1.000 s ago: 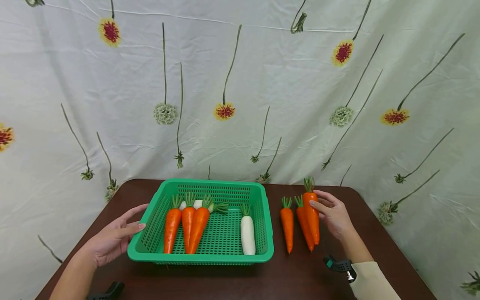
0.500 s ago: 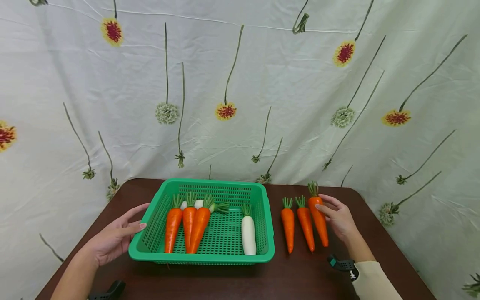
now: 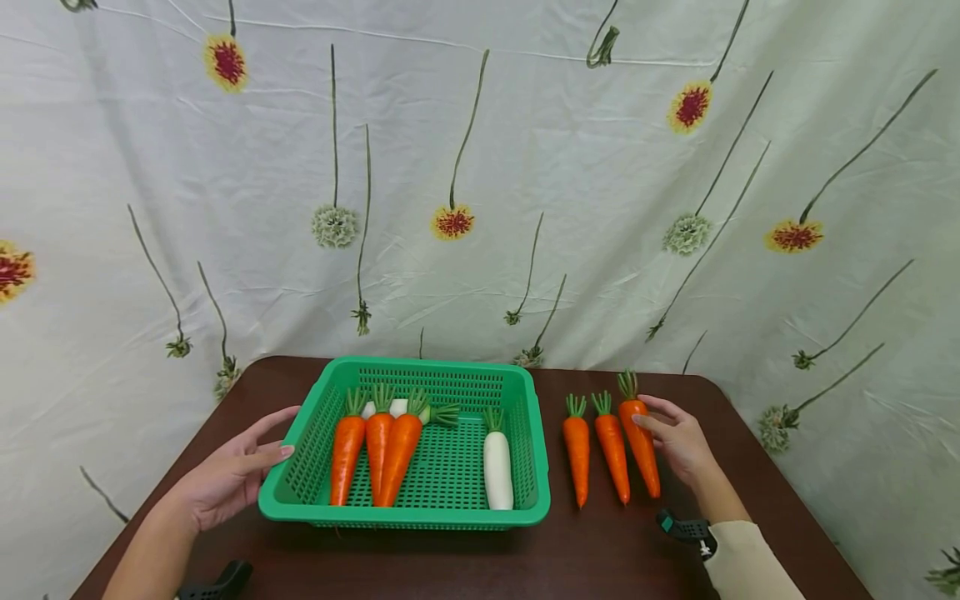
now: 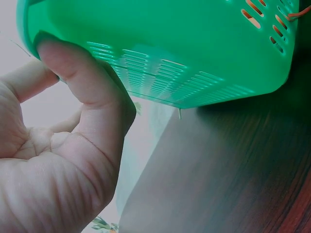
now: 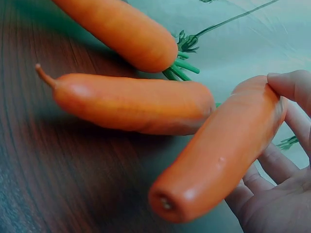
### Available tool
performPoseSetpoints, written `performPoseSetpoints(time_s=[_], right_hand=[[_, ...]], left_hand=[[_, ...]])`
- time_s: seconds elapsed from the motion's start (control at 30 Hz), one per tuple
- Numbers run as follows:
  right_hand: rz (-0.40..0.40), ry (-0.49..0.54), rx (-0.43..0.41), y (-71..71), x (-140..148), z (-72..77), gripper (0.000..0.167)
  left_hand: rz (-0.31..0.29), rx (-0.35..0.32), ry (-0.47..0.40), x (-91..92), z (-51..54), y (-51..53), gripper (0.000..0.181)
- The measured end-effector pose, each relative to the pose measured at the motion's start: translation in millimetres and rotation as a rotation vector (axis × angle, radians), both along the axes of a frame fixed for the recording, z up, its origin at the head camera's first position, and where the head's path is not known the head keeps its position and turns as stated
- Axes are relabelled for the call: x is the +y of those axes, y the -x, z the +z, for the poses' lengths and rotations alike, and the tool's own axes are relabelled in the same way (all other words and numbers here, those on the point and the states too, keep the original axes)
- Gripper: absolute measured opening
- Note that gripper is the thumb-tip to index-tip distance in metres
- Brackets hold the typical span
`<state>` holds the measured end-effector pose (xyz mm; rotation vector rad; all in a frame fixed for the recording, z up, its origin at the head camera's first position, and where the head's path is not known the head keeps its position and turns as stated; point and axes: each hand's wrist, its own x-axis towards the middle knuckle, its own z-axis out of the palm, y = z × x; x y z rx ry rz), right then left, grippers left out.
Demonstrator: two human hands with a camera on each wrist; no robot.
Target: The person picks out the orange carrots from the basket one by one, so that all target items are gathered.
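The left hand [image 3: 232, 475] grips the left rim of a green basket [image 3: 405, 516]; in the left wrist view its thumb and fingers close over the rim of the basket [image 4: 146, 29]. Three carrots lie side by side on the table right of the basket. On the rightmost carrot [image 3: 642, 442], the right hand [image 3: 681, 442] pinches the upper part between thumb and fingers. The right wrist view shows that carrot [image 5: 218, 155] at the fingertips of the right hand [image 5: 277, 170], with the middle carrot [image 5: 136, 104] beside it.
Inside the basket are three carrots [image 3: 345, 458] at the left, a white radish [image 3: 497, 471] at the right, and white pieces partly hidden behind the carrots. A floral cloth [image 3: 420, 167] hangs behind the dark wooden table [image 3: 600, 550].
The right hand has moved its carrot rightward and lower, away from the middle carrot it had overlapped. The left hand's hold on the basket looks the same.
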<state>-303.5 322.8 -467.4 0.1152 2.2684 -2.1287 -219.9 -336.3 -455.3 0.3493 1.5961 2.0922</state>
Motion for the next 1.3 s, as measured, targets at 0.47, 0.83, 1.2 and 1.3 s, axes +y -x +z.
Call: performPoseSetpoints(time_s=[0.47,0.83,1.2,1.3], right_hand=[[0.047,-0.116,-0.062,7.3,4,-6.6,0.061],[0.038,-0.274,-0.073,15.5,8,-11.6,0.064],[0.005,-0.416,-0.070,21.0,9,-12.7,0.057],[-0.003,-0.403,-0.071,20.3,9,-12.3,0.058]], left_hand=[[-0.015,0.006,-0.003,-0.3,1.2,0.7,0.064],[-0.018,0.003,-0.012,0.0,2.5,-0.1,0.063],[-0.012,-0.002,-0.004,0.1,1.0,1.2,0.065],[-0.009,-0.002,-0.001,-0.5,0.8,1.4,0.065]])
